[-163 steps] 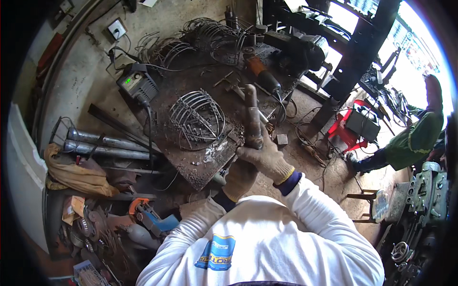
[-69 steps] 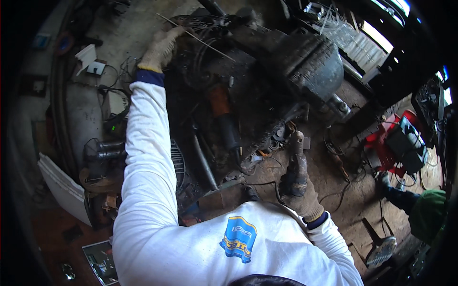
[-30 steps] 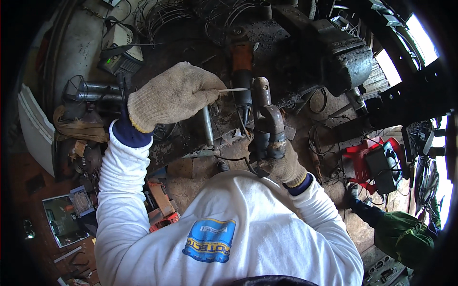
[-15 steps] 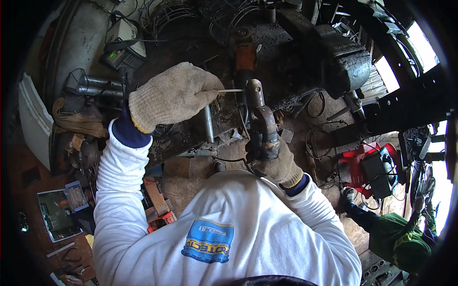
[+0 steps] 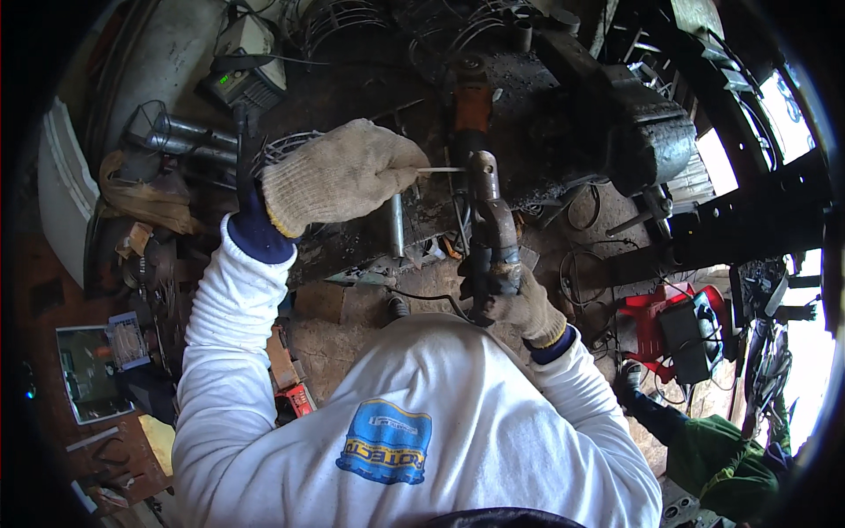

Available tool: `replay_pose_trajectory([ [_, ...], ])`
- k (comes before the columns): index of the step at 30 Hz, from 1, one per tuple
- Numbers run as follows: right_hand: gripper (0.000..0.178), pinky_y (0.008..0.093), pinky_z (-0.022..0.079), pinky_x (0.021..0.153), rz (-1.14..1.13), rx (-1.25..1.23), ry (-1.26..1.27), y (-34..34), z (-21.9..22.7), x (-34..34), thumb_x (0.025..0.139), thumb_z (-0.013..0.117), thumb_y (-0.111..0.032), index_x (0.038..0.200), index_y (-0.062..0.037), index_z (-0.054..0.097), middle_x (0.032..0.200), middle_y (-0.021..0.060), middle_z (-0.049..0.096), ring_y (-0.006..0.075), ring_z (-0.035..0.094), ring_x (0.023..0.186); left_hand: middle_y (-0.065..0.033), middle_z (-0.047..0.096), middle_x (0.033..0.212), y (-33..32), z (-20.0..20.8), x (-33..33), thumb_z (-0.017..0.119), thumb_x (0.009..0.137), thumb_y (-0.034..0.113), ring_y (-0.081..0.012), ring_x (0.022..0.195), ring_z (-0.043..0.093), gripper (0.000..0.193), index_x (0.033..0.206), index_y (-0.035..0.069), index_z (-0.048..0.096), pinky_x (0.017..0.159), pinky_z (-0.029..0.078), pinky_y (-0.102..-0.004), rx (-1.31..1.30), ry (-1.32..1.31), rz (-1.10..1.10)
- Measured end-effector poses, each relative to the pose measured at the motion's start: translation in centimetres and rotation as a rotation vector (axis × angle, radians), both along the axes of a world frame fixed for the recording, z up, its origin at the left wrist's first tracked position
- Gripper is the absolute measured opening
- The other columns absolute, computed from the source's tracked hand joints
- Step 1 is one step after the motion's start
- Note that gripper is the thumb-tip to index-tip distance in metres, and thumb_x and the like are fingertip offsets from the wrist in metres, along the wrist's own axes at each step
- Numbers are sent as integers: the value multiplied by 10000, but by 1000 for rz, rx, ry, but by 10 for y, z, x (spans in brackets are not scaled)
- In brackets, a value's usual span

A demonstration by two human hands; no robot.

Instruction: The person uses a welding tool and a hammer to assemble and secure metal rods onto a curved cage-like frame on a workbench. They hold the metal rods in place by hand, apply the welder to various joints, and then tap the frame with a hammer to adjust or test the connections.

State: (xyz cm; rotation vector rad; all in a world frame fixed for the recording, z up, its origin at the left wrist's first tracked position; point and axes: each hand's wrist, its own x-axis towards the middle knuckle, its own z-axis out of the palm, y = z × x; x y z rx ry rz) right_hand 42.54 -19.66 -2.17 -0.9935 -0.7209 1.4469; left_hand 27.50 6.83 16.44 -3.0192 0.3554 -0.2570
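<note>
My left hand (image 5: 352, 172), in a knitted beige work glove, pinches a thin pale rod (image 5: 443, 169) between thumb and fingers. The rod points right, its tip at or very near the side of a worn metal pipe piece (image 5: 495, 220). Cannot tell whether they touch. A small round hole shows near the pipe's far end. My right hand (image 5: 528, 308), gloved the same way, is wrapped around the pipe's near, darker end, close to my body. Part of that hand is hidden behind the pipe.
Beyond the pipe an orange-and-black power tool (image 5: 473, 106) lies on the dark workbench (image 5: 370, 97). A large vise (image 5: 647, 132) stands at right, a machine with a green display (image 5: 242, 84) at far left. Below right are a red plastic chair (image 5: 638, 326) and a person in green (image 5: 717, 462).
The view has shifted, so bench and hands appear farther right. The pipe piece has turned slightly in my right hand and looks straighter. The rod stays beside it.
</note>
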Motion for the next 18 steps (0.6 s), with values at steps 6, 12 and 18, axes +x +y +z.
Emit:
replay_pose_trajectory([
  [6,989,406,582,893,-244,141,130,4,-17,-20,712,950,-359,1479,-48,408,1190,116,634,229,667,1023,-123,718,1123,25,27,-37,552,1063,346,-216,976,709,399,1312,44,632,845,602,-352,-375,-371,225],
  [12,799,482,618,849,-413,167,202,16,2,-33,802,872,-427,1372,-37,470,1128,120,605,269,674,969,-126,733,1153,37,43,-148,604,1063,337,-195,1022,716,409,1304,9,652,860,592,-297,-571,-589,728],
  [18,743,402,617,783,-441,188,184,42,26,-84,812,841,-345,1382,-50,467,1103,106,611,243,675,921,-73,730,1108,43,-33,-247,694,1013,203,-137,982,677,325,1273,10,666,872,559,-278,-1019,-598,820],
])
